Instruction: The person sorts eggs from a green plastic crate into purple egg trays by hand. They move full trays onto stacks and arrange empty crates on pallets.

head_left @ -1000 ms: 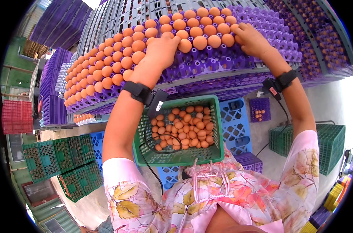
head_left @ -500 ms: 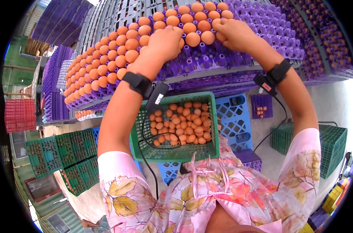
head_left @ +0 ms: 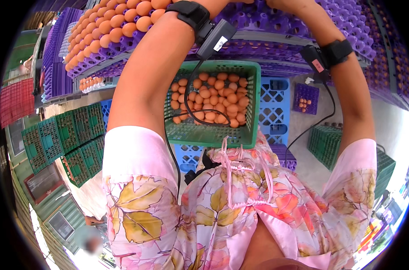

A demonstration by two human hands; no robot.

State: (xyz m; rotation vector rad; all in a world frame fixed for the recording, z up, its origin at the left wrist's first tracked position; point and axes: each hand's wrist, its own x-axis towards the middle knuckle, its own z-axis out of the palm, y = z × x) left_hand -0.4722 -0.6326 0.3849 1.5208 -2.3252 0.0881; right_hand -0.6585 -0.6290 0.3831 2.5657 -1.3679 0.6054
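Both my hands reach over the purple egg trays (head_left: 254,22) at the top edge of the view. Only the lower part of my left hand (head_left: 220,3) shows, and its fingers are mostly cut off. My right hand (head_left: 294,5) is close to it, over bare tray cups, with its fingertips also out of view. Whether either hand holds an egg is hidden. Rows of brown eggs (head_left: 116,21) fill the trays to the left of my left forearm. Below, a green plastic crate (head_left: 257,105) holds many loose brown eggs (head_left: 213,96).
A blue pallet (head_left: 274,108) lies under the crate. On the floor at right are a purple tray (head_left: 299,105) with several eggs and green crates (head_left: 322,143). More green crates (head_left: 65,132) and a red crate (head_left: 17,102) stand at left. Cables hang from both wrist devices.
The view has shifted down, so the trays and my hands sit higher, partly out of frame. My hands have reached farther up and drawn closer together.
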